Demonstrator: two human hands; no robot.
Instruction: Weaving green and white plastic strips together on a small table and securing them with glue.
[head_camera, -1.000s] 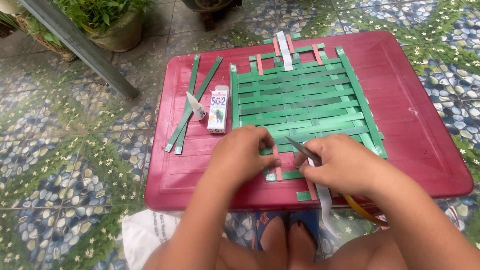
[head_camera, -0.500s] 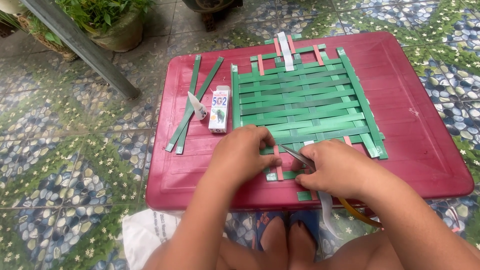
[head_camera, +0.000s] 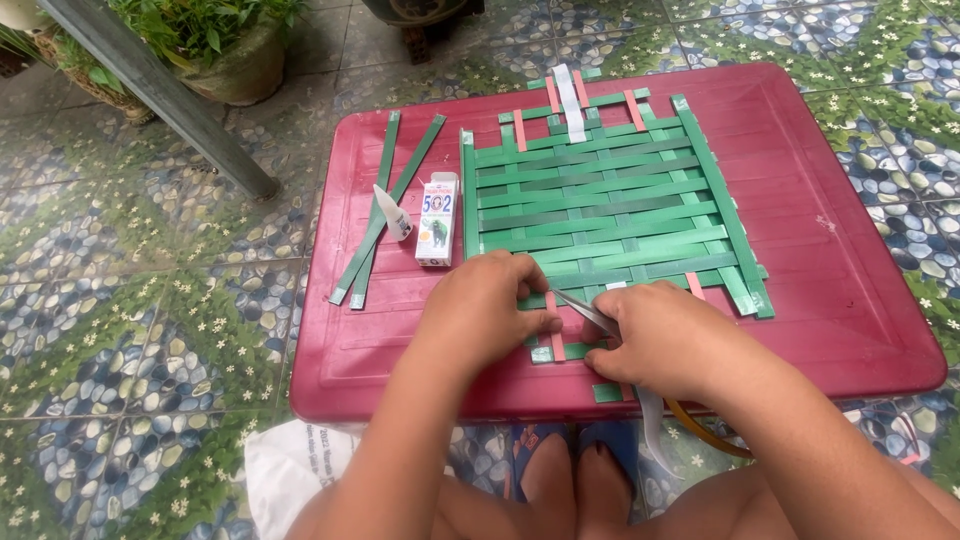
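a person's left hand (head_camera: 487, 312) presses flat, fingers spread, on the near edge of a green woven strip mat (head_camera: 607, 205) lying on a red plastic table (head_camera: 830, 250). the right hand (head_camera: 655, 340) is closed around thin metal scissors (head_camera: 585, 311) at that edge. a small glue box (head_camera: 437, 219) and loose green strips (head_camera: 385, 205) lie to the left.

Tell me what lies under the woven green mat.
The woven green mat lies flat on the red plastic table. Both hands, left and right, cover its near edge; what lies beneath them is hidden.
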